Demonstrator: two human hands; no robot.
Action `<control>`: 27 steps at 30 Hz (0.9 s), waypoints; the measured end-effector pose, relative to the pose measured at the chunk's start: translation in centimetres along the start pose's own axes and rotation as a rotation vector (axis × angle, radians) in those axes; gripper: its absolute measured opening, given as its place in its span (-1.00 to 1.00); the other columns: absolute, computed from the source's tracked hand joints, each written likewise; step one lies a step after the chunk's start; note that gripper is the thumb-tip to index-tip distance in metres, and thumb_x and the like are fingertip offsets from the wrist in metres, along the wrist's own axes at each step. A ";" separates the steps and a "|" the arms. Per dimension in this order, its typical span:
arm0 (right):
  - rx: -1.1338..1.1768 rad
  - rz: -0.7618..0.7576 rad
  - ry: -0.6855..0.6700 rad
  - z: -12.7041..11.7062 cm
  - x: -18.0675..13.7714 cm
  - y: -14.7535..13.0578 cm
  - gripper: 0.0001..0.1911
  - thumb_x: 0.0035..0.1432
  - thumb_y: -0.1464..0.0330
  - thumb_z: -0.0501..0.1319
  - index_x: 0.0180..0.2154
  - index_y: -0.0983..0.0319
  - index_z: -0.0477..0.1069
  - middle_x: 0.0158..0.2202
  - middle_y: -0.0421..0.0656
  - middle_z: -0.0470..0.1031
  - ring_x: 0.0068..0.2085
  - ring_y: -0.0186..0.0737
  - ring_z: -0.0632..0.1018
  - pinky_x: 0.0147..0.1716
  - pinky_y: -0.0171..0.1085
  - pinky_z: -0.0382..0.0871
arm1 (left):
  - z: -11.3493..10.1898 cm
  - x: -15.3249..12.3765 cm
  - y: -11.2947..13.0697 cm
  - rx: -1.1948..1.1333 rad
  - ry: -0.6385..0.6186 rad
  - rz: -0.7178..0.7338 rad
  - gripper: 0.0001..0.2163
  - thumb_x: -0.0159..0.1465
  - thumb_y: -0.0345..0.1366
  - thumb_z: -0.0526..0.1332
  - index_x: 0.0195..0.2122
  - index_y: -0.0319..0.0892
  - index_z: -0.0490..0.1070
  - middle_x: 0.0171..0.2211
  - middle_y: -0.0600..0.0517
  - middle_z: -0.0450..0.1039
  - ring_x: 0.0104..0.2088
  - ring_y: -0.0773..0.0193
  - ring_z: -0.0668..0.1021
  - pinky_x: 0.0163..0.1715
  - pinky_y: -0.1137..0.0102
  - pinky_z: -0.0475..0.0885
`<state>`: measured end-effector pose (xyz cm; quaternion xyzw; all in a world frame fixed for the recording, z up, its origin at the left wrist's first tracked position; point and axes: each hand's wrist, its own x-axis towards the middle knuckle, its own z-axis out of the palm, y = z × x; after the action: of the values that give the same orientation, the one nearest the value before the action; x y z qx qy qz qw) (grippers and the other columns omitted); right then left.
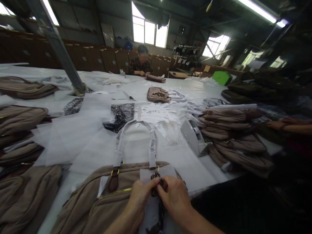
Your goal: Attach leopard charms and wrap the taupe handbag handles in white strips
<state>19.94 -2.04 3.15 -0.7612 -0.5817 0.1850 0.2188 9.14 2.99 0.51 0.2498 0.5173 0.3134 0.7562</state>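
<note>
A tan corduroy handbag [114,198] lies in front of me, its white-wrapped handles [153,146] standing up toward the back. At its right handle base hangs a dark charm [155,177] with a dark strap [161,211] running down over a white sheet [146,211]. My left hand [141,195] pinches the charm from the left, thumb and finger closed. Closed as well, my right hand [174,195] grips the charm's right side, fingertips close to my left thumb. The exact part between the fingers is partly hidden.
Tan bags lie stacked at the left [19,120] and right [226,126]. White foam sheets [70,136], black plastic [122,115] and white strips [158,113] cover the table. A metal post [60,48] rises at left. One person [141,63] sits opposite; another's arm [292,126] reaches in at right.
</note>
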 end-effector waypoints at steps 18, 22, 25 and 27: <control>0.586 0.312 -0.126 -3.3 -0.8 4.9 -0.57 0.03 0.21 0.18 -0.12 0.37 0.43 -0.34 -0.08 0.53 -0.43 -0.18 0.52 -0.46 -0.30 0.36 | -0.4 -0.9 1.0 -0.103 -0.152 -0.097 -0.74 -0.05 -0.38 0.37 -0.31 -0.35 0.51 -0.43 -0.15 0.58 -0.48 0.14 0.57 -0.41 0.32 0.47; 0.512 0.239 -0.094 -3.6 -0.8 3.0 -0.73 0.07 0.24 0.14 -0.39 0.31 0.50 -0.44 -0.13 0.55 -0.39 -0.16 0.52 -0.44 -0.33 0.32 | -0.6 -0.5 0.7 -0.066 -0.135 -0.091 -0.74 -0.11 -0.35 0.40 -0.38 -0.34 0.52 -0.50 -0.11 0.57 -0.52 0.17 0.55 -0.47 0.35 0.45; 0.378 0.147 -0.022 -3.6 -0.9 1.1 -0.74 0.12 0.28 0.10 -0.43 0.27 0.48 -0.49 -0.18 0.52 -0.43 -0.22 0.50 -0.47 -0.36 0.26 | -0.6 -0.2 0.4 0.020 -0.097 -0.012 -0.68 -0.17 -0.29 0.43 -0.38 -0.34 0.54 -0.46 -0.11 0.58 -0.47 0.16 0.56 -0.43 0.38 0.43; 0.288 0.056 -0.005 -3.1 -1.0 0.0 -0.73 0.15 0.34 0.07 -0.50 0.25 0.46 -0.53 -0.20 0.48 -0.46 -0.26 0.48 -0.48 -0.37 0.22 | -0.5 -0.2 0.2 0.068 -0.082 0.044 -0.67 -0.18 -0.26 0.43 -0.38 -0.33 0.55 -0.44 -0.09 0.58 -0.43 0.17 0.56 -0.40 0.39 0.42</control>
<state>21.28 -3.40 5.75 -0.7375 -0.5280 0.2746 0.3191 8.55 3.03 0.57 0.2994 0.4904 0.3016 0.7609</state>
